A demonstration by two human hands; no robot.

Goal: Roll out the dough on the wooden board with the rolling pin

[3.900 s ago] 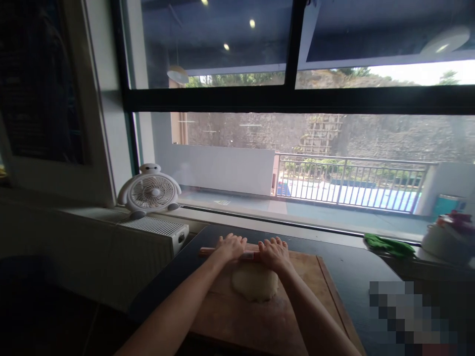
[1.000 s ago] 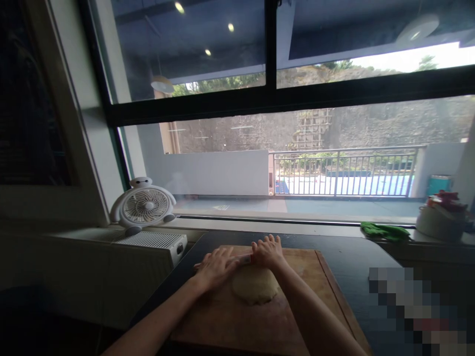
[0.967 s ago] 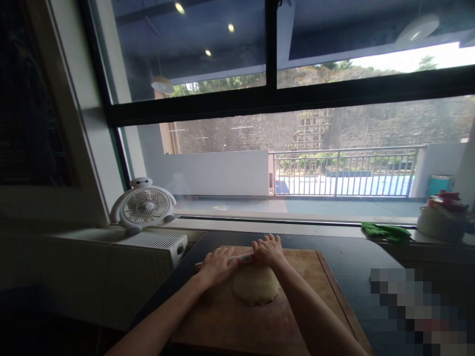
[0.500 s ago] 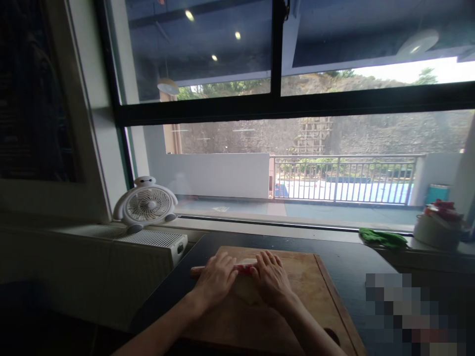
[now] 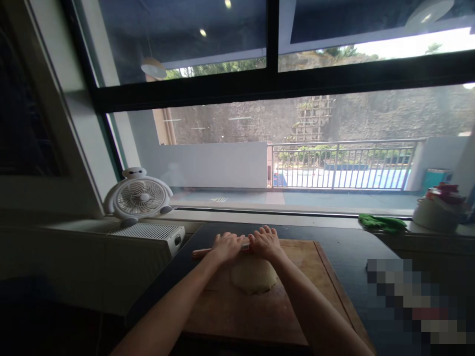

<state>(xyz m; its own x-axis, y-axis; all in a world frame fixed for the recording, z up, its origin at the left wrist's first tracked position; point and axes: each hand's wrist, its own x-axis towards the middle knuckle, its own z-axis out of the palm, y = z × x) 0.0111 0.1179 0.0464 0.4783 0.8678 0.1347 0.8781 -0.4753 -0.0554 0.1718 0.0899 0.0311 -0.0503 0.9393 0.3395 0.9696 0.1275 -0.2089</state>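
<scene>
A flat piece of pale dough (image 5: 255,277) lies on the wooden board (image 5: 245,316). Across its far edge runs a rolling pin (image 5: 200,253), its wooden left end sticking out past my left hand (image 5: 227,245). That hand is bent over the pin, fingers pointing away from me. Close beside it, my right hand (image 5: 265,242) also curls over the pin, and a bit of the pin's red-and-white middle shows between the two. Both hands hide most of the pin and the dough's far edge.
The board rests on a dark table (image 5: 345,252). A white fan (image 5: 143,197) stands on the left by a white radiator (image 5: 148,231). A green cloth (image 5: 382,223) and a white container (image 5: 438,212) sit on the window sill. The right corner is pixelated.
Both hands have pushed the rolling pin away from me toward the board's far edge, arms straighter, and more dough shows. The camera view has tilted down slightly.
</scene>
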